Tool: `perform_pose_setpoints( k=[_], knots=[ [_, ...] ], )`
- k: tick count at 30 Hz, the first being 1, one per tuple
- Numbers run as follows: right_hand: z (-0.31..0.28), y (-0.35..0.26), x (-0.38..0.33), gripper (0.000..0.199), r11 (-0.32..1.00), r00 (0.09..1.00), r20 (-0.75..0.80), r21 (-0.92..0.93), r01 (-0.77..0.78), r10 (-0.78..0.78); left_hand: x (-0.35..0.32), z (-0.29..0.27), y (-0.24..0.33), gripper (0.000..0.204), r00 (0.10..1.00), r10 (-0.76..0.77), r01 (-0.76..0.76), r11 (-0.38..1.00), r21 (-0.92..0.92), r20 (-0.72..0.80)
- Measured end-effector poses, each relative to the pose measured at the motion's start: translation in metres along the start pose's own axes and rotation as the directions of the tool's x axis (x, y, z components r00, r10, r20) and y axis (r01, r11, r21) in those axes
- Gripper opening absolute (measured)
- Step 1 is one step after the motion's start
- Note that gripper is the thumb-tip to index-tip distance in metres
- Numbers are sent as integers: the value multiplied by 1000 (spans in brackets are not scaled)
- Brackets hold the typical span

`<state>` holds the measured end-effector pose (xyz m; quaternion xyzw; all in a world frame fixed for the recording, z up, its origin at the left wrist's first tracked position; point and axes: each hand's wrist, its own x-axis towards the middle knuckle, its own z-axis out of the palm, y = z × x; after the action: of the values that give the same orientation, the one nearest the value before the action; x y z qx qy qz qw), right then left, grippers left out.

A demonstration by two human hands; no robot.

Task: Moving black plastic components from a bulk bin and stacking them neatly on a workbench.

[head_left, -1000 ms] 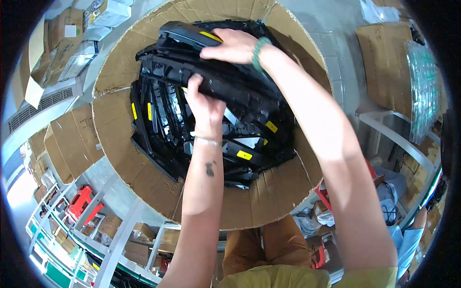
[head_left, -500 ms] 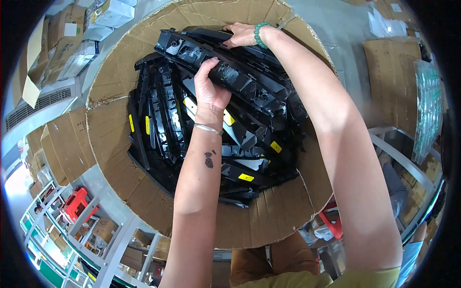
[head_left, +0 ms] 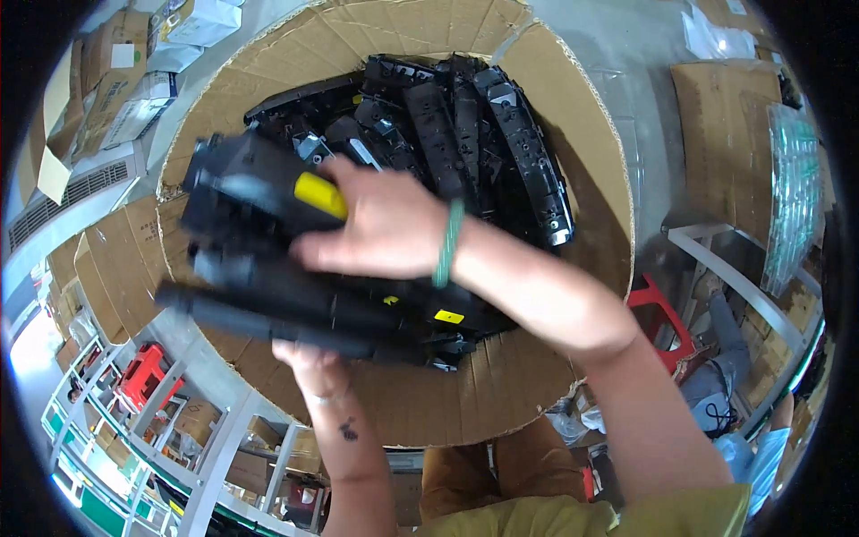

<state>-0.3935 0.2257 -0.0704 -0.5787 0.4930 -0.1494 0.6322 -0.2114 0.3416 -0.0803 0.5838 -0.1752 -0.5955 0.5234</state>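
Note:
My right hand [head_left: 385,219], with a green bead bracelet at the wrist, is closed on a motion-blurred bundle of black plastic parts [head_left: 242,197] at the left of the box. A yellow sticker [head_left: 319,194] shows beside its fingers. Lower down, my left hand [head_left: 309,358] grips a long black part [head_left: 259,318] from beneath; most of its fingers are hidden behind it. Both hands are above a large round cardboard box [head_left: 591,179]. Inside lie several more long black moulded parts [head_left: 523,148], some with yellow stickers [head_left: 449,316].
Cardboard cartons [head_left: 116,89] are stacked at the far left, and a carton [head_left: 725,152] with clear plastic packaging [head_left: 792,197] stands at right. A red stool [head_left: 148,380] is at lower left, another red stool [head_left: 658,322] at right. Metal frames [head_left: 215,447] flank the box.
Both hands have moved left and nearer to me, bringing black parts up from the pile. The far parts in the box are now uncovered. My right arm now reaches across the box.

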Motion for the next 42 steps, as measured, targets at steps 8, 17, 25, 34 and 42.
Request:
perform_pose_setpoints(
  k=[8, 17, 25, 34, 42],
  knots=[
    [78, 36, -78, 91, 961, 960, -139, 171, -217, 242, -47, -64, -22, 62, 930, -266, 332, 904, -269, 254],
    [36, 85, -11, 84, 903, 880, -281, 317, -290, 382, 56, -10, -52, 45, 940, -299, 311, 949, -58, 164],
    [39, 128, 10, 96, 942, 824, -467, 252, -223, 320, 74, 2, -69, 23, 997, -48, 52, 997, 65, -54],
    [3, 137, 31, 111, 930, 928, -54, 21, -368, 368, 52, 36, -40, 56, 991, -102, 127, 909, 398, -83],
    [13, 138, 29, 101, 940, 967, -114, 284, -190, 230, 34, 23, -50, 102, 979, -194, 157, 908, 388, 58]
  ],
)
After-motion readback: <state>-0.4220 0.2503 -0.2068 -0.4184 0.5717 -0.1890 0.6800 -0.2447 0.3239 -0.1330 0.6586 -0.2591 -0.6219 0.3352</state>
